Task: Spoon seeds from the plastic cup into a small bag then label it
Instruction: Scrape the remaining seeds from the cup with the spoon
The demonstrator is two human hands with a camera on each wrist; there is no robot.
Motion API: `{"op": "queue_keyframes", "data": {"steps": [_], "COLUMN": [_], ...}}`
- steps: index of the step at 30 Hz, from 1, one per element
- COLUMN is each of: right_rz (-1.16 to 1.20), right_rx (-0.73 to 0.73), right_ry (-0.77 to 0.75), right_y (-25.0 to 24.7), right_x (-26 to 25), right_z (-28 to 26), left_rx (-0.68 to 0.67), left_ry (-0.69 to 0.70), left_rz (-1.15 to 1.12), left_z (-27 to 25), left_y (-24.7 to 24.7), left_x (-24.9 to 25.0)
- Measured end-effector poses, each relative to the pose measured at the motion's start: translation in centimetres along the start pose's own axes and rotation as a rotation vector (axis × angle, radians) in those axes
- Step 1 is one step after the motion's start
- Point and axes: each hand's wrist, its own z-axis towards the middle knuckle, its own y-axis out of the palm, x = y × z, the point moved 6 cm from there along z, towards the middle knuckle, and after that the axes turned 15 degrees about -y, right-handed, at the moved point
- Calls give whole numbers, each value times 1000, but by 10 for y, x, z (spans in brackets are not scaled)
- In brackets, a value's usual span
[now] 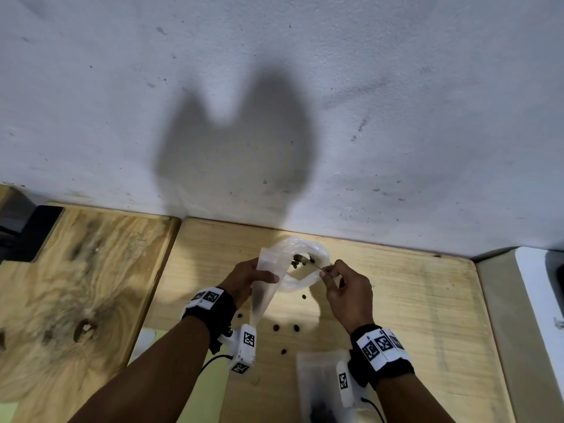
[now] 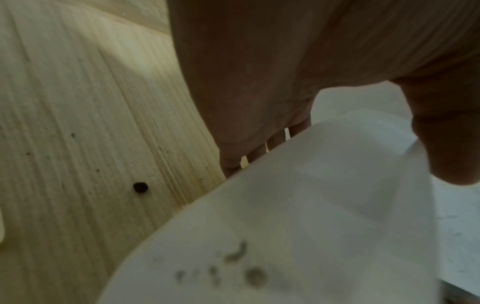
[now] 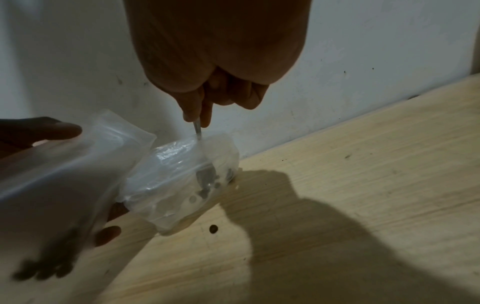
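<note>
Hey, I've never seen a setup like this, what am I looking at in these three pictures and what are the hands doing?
No machine here: a person's two bare hands, with cameras strapped to the wrists and one on the head. The big picture looks down from the head; the others look along each hand. The left hand holds a small clear bag with a few seeds already inside. The right hand pinches a spoon dipped into the plastic cup of seeds. Loose seeds lie scattered on the wooden table, with another bag nearer the person.

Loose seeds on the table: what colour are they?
Dark brown, almost black: the loose seeds on the table show best in the head view.
</note>
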Motion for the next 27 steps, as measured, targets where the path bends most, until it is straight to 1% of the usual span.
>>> {"op": "queue_keyframes", "data": {"steps": [3, 5, 8, 13, 16, 19, 22, 24, 27], "right_rz": [40, 45, -22, -43, -71, -129, -160, -134, -54], "right_rx": [41, 2, -54, 44, 118, 124, 113, 138, 213], "right_ry": [-3, -38, -66, 16, 26, 4, 24, 65, 126], "right_y": [-2, 4, 14, 1, -14, -15, -6, -3, -3], "right_x": [-7, -15, -21, -16, -16, -17, -12, -9, -5], "right_z": [-3, -5, -6, -1, 1, -1, -6, -9, -13], "left_rx": [-5, -9, -13, 8, 25, 26, 34, 29, 28], "left_ry": [-11, -13, -14, -1, 16, 39, 65, 74, 77], "left_rz": [-13, -16, -18, -18, -14, 10, 91, 155, 210], "left_z": [0, 1, 1, -2, -3, -5, -8, -11, -15], "left_y": [-1, -2, -1, -1, -1, 4, 12, 16, 21], "left_x": [-2, -3, -4, 0, 1, 1, 2, 3, 3]}}
